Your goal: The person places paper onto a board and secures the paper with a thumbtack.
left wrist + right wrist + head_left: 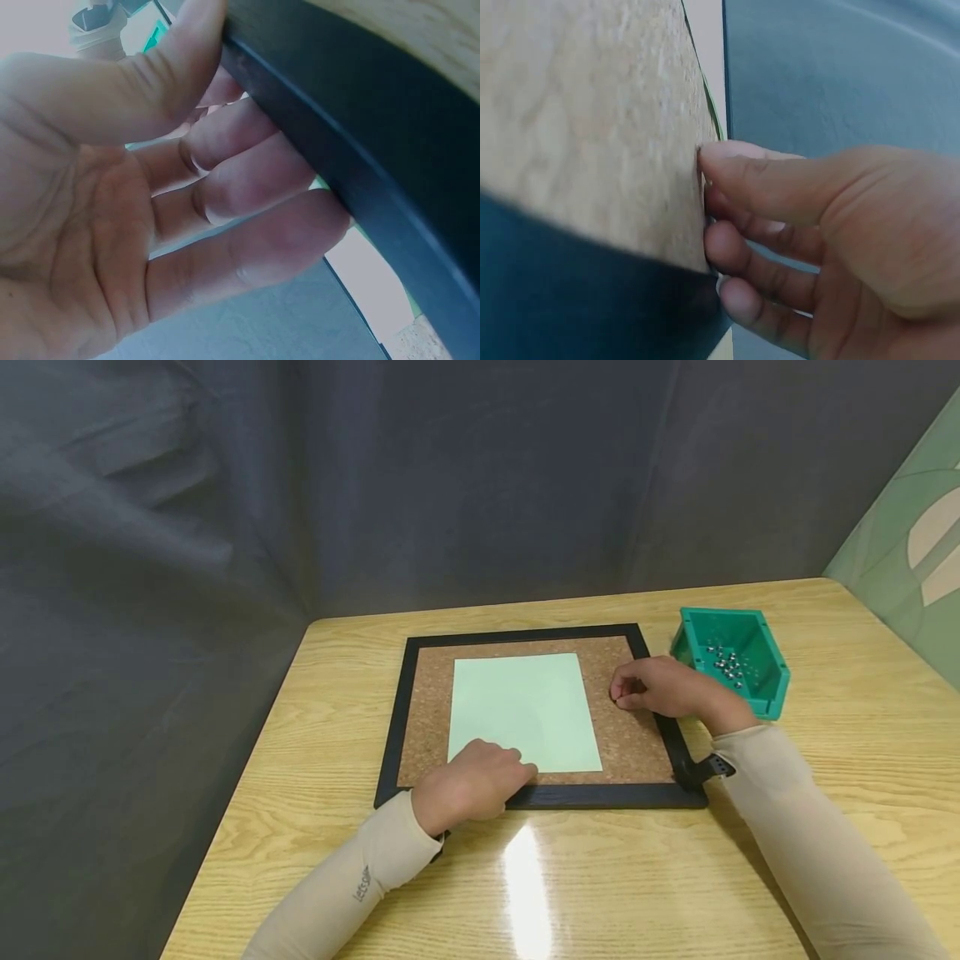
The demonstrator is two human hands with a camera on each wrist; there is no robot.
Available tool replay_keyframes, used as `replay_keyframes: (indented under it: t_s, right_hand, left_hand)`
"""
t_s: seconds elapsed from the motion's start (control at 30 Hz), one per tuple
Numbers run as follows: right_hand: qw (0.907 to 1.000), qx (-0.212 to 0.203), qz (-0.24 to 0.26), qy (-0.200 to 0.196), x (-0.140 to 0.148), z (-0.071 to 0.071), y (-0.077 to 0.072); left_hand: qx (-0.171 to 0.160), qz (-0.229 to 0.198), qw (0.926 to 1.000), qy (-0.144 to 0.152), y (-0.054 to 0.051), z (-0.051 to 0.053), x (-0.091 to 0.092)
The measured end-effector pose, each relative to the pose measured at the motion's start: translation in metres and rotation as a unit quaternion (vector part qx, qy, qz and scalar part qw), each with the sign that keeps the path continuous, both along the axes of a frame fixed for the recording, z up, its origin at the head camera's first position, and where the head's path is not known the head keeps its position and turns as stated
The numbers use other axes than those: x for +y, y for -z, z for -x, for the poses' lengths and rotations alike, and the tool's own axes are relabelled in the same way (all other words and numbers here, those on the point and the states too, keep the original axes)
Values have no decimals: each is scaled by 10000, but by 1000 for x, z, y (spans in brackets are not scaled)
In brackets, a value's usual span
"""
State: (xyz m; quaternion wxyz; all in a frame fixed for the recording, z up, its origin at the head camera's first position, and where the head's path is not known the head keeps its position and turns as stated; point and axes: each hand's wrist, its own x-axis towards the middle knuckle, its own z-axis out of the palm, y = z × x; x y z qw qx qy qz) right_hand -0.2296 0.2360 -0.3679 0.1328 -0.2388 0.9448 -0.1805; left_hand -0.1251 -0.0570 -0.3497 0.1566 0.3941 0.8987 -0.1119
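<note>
A framed cork board (pixel 637 747) with a black border lies on the table, and a pale green square sheet of paper (pixel 517 702) lies on its cork. My left hand (pixel 476 781) grips the board's front border, thumb against the outer side and fingers over the top, as the left wrist view shows; some fingers reach the paper's lower edge. Right of the paper, my right hand (pixel 660 685) is at the cork, thumb and forefinger pinched together on a small dark pin-like thing mostly hidden by the fingertips. In the right wrist view the thumb (pixel 750 169) touches the cork.
A green plastic bin (pixel 776 689) stands right of the board, holding several small shiny metal pieces (pixel 727 664). The wooden table (pixel 300 735) reaches back to a dark cloth (pixel 487 485). A patterned green panel (pixel 915 552) stands at the right.
</note>
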Motion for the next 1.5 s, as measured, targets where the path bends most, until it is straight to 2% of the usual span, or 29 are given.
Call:
replay_keyframes:
  t_s: [0.2,0.33,0.5,0.67,0.93,1.17,1.5]
  right_hand:
    - [9999,-39,-71,62,-4,1,-1]
    - [9994,-74,106,312,-7,-3,-8]
    - [9977,155,437,486,-11,-4,-12]
    - [9960,353,715,394,-12,-6,-11]
    - [9953,560,777,148,-14,-6,-11]
    - [9942,646,854,132,-19,-11,-18]
    - [9909,821,1054,-133,-35,-20,-31]
  left_hand:
    - [-17,7,10000,-24,0,0,-1]
    - [-24,25,10000,-25,0,0,-1]
    - [1,41,10000,14,-1,0,-1]
    - [16,76,10000,31,-2,0,0]
    - [18,125,9999,22,-2,-1,0]
    - [19,132,9998,143,-4,-2,0]
    - [74,7,10000,60,-4,-5,3]
